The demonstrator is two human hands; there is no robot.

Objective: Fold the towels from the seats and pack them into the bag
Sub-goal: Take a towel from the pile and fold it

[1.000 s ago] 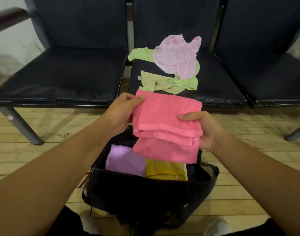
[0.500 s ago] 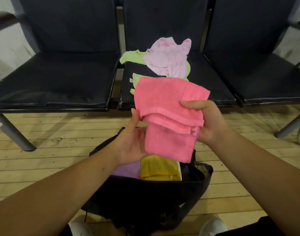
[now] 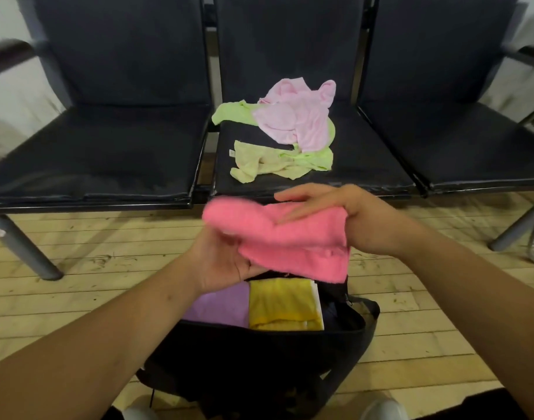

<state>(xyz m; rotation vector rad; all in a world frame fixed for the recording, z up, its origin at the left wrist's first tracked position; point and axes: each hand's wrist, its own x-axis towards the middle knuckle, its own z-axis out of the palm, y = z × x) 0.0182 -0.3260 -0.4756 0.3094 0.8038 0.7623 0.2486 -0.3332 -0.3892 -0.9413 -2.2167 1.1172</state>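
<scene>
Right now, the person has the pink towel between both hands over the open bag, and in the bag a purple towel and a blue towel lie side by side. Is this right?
Not quite. The head view shows a yellow towel, not a blue one, beside the purple towel in the bag. The rest stands.

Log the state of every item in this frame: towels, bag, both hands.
bright pink towel: folded, held in the air
left hand: under that towel, fingers hidden
right hand: flat on top of it, fingers straight
bag: open
purple towel: folded, in bag
yellow towel: folded, in bag
pale pink towel: crumpled, on middle seat
green towels: crumpled, same seat
</scene>
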